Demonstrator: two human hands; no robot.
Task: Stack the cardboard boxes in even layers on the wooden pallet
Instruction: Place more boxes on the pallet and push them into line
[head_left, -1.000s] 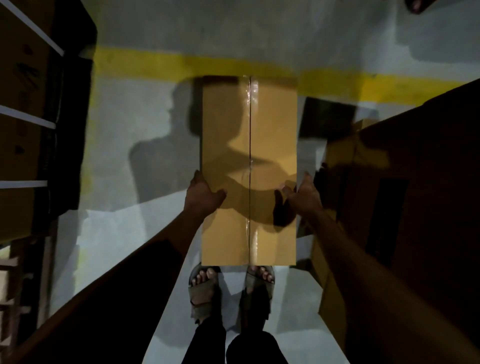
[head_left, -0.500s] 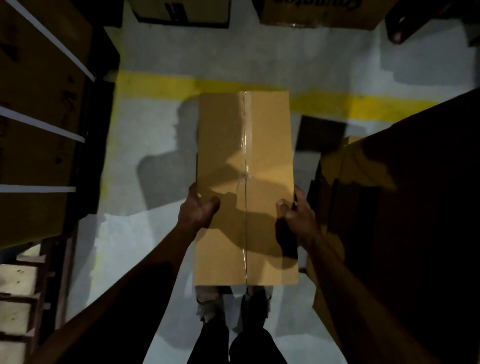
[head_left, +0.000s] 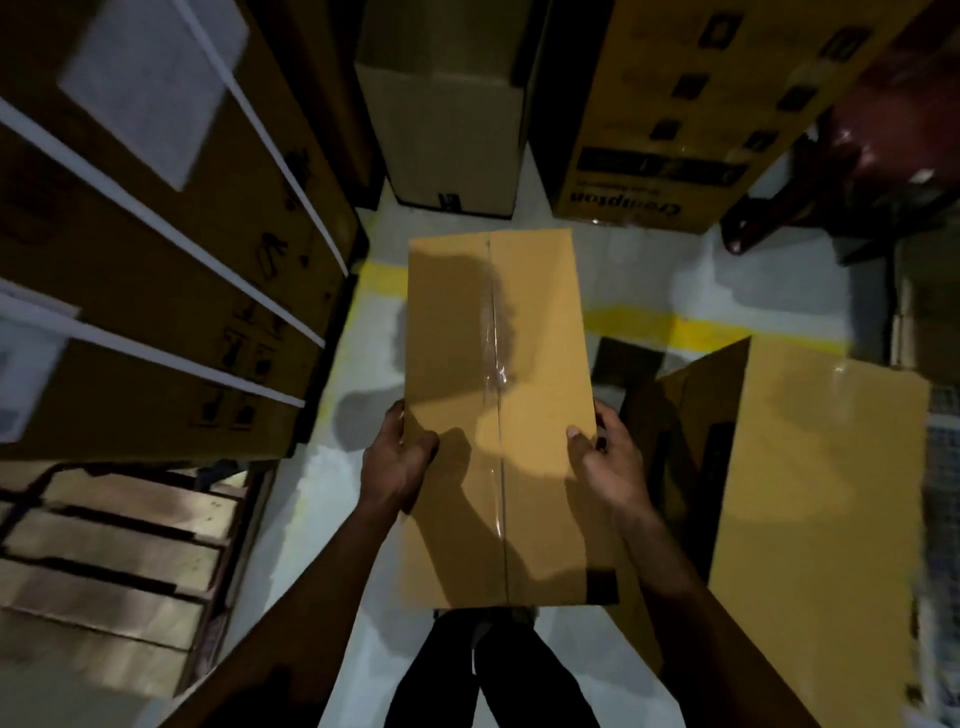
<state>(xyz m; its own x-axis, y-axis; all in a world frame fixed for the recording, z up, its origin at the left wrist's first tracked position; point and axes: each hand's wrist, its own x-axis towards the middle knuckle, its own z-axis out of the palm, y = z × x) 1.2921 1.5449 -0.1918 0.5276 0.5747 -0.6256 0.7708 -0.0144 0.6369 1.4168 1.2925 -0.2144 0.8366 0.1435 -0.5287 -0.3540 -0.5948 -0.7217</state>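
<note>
Taped cardboard box (head_left: 498, 415) held lengthwise out in front of the person, above the grey floor (head_left: 322, 499); left hand (head_left: 397, 462) grips its left edge and right hand (head_left: 605, 460) its right edge, thumbs on top, fingers curled round the sides. Wooden pallet (head_left: 114, 551) sits low on the left, bare slats showing, with strapped cartons (head_left: 156, 249) stacked just beyond it. Another brown box (head_left: 810, 493) stands close on the right, and a printed carton (head_left: 691, 104) stands past the yellow floor line (head_left: 691, 327).
</note>
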